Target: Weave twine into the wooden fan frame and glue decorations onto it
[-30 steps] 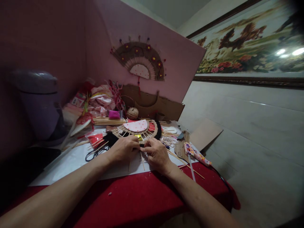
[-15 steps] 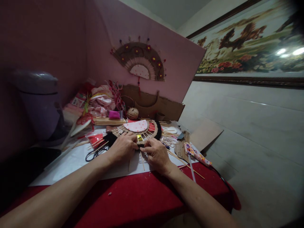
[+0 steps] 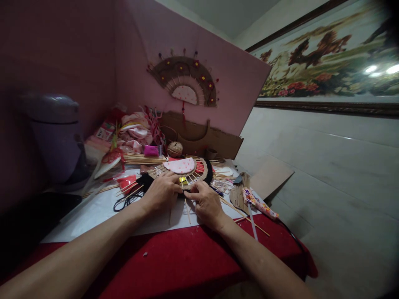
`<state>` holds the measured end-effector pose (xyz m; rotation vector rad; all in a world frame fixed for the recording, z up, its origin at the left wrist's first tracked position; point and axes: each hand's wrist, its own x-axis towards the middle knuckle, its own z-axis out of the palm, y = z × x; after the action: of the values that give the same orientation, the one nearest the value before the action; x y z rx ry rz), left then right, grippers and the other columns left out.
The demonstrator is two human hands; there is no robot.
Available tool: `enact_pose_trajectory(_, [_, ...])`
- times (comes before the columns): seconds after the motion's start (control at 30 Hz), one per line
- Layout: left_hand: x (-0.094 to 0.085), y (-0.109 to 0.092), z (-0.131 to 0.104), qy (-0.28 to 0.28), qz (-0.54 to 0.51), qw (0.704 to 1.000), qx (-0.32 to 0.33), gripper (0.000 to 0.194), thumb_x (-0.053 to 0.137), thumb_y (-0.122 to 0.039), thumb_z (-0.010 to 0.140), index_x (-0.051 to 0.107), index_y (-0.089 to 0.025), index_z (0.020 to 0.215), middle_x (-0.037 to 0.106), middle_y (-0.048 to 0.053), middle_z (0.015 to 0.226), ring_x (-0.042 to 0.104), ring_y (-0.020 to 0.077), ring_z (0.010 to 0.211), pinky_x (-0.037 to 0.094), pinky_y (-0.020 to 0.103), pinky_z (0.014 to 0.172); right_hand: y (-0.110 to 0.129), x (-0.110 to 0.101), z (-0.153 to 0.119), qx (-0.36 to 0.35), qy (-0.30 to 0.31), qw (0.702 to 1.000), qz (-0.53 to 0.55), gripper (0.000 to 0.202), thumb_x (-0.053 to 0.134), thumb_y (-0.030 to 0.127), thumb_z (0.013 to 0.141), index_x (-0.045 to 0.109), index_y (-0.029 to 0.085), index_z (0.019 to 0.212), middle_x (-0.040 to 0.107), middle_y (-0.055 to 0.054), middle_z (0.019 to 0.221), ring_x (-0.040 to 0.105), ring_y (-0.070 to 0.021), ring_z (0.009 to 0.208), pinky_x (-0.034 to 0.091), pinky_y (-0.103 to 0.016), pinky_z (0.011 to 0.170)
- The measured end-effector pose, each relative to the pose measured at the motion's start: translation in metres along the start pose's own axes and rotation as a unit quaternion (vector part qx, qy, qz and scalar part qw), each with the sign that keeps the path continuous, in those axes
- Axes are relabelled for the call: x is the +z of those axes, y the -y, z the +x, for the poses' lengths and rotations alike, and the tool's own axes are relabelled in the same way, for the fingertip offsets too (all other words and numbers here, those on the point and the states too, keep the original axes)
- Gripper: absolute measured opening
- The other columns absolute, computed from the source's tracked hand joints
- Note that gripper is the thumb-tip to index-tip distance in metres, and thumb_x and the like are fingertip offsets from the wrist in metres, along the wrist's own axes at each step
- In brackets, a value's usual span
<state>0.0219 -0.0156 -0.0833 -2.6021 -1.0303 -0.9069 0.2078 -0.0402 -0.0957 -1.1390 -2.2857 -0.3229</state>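
A half-round craft fan (image 3: 179,166) lies on white paper, its straight side away from me. It has a pink dotted centre, a twine band, thin sticks and a black outer band (image 3: 208,171). My left hand (image 3: 163,191) is closed on the near part of the black band, fingertips bent down at the rim. My right hand (image 3: 205,201) pinches the same rim just to the right, thumb and forefinger close together. Between the hands a short dark stretch of the band shows; the fingers partly hide it. Loose black cord (image 3: 126,202) curls left of my left hand.
Behind the fan lie a twine ball (image 3: 175,149), a purple packet (image 3: 151,150) and bundled sticks (image 3: 140,159). A finished fan (image 3: 183,81) hangs on the pink board. To the right are torn cardboard (image 3: 240,195) and a flowered-handled glue gun (image 3: 258,202). Red cloth (image 3: 174,261) covers the table.
The hands stay at the same spot on the rim, with only slight finger movement; the right fingers sit a little lower and flatter. The whole view has shifted slightly.
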Motion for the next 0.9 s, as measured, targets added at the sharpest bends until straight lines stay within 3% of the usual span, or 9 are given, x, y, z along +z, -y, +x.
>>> enact_pose_trajectory(0.1, [0.0003, 0.0021, 0.0, -0.028, 0.007, 0.999, -0.029, 0.03, 0.051, -0.006, 0.075, 0.075, -0.023, 0.075, 0.062, 0.006, 0.075, 0.052, 0.0214, 0.086, 0.041, 0.036, 0.077, 0.0001, -0.0003, -0.0006, -0.008, 0.003, 1.0, -0.027, 0.019, 0.058, 0.02, 0.085, 0.074, 0.028, 0.093, 0.059, -0.004, 0.085, 0.05, -0.0164, 0.08, 0.037, -0.027, 0.066])
enact_pose_trajectory(0.3, [0.0029, 0.0038, -0.0012, 0.005, 0.045, 0.999, -0.019, 0.034, 0.05, -0.009, 0.077, 0.076, -0.03, 0.081, 0.06, 0.008, 0.079, 0.051, 0.0236, 0.085, 0.041, 0.039, 0.076, 0.0038, -0.0031, -0.0007, -0.034, 0.014, 0.997, -0.067, 0.018, 0.062, 0.021, 0.082, 0.072, 0.026, 0.096, 0.061, -0.005, 0.09, 0.05, -0.019, 0.084, 0.037, -0.029, 0.067])
enact_pose_trajectory(0.53, [0.0038, 0.0036, -0.0018, 0.006, 0.038, 0.999, -0.032, 0.034, 0.049, -0.007, 0.075, 0.076, -0.028, 0.078, 0.059, 0.008, 0.08, 0.05, 0.0233, 0.087, 0.04, 0.038, 0.077, 0.0058, -0.0037, -0.0005, 0.018, -0.034, 0.999, -0.02, 0.024, 0.059, 0.008, 0.08, 0.073, 0.025, 0.089, 0.062, -0.002, 0.082, 0.05, -0.0159, 0.078, 0.035, -0.027, 0.065])
enact_pose_trajectory(0.9, [0.0048, 0.0039, -0.0016, 0.008, 0.039, 0.999, -0.029, 0.033, 0.051, -0.008, 0.076, 0.076, -0.029, 0.08, 0.059, 0.007, 0.081, 0.05, 0.0234, 0.087, 0.039, 0.038, 0.078, 0.0081, -0.0027, -0.0014, -0.016, -0.032, 0.998, -0.043, 0.015, 0.061, 0.019, 0.082, 0.074, 0.025, 0.079, 0.061, -0.003, 0.08, 0.049, -0.0159, 0.076, 0.033, -0.027, 0.062])
